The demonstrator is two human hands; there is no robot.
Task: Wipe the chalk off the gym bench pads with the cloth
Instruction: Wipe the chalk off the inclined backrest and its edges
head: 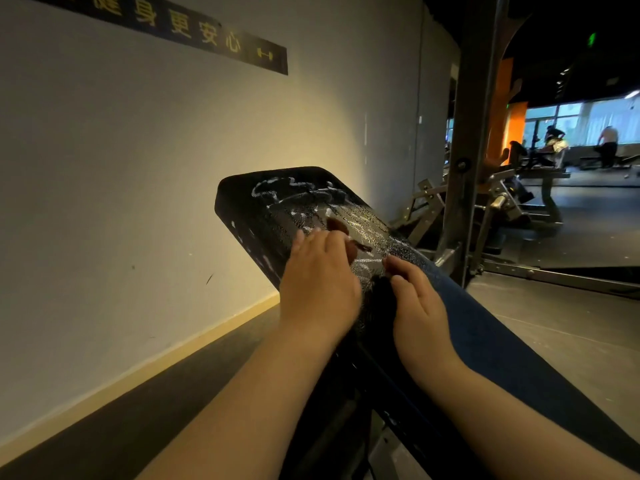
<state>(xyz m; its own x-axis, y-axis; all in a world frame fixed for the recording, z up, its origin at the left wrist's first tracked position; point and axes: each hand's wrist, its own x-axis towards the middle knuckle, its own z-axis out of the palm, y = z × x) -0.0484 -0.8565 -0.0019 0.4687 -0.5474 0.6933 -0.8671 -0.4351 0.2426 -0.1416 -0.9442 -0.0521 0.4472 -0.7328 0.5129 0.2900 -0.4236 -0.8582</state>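
1. I am looking down at the black bench pad (249, 209). It is tilting up, and its far end is sitting close to the pale wall (138, 168) on the left.
2. White chalk marks (301, 192) are lying on the far half of the pad in squiggles and smears. Some are showing on its left side too.
3. The left hand (318, 275) is resting on the middle of the pad, right at the near edge of the chalk. Its fingers are bending down onto the pad. A small white bit is showing by the fingertips, but I cannot tell if the hand is holding anything.
4. The right hand (417, 306) is lying flat on the pad's right edge, just beside the left hand. Its fingers are straight and it is holding nothing.
5. A dark blue strip (502, 341) is running along the right side of the pad. I cannot tell if this is the cloth.
6. A dark sign (194, 29) with gold letters is hanging high on the wall. A grey metal post (467, 133) is standing to the right.
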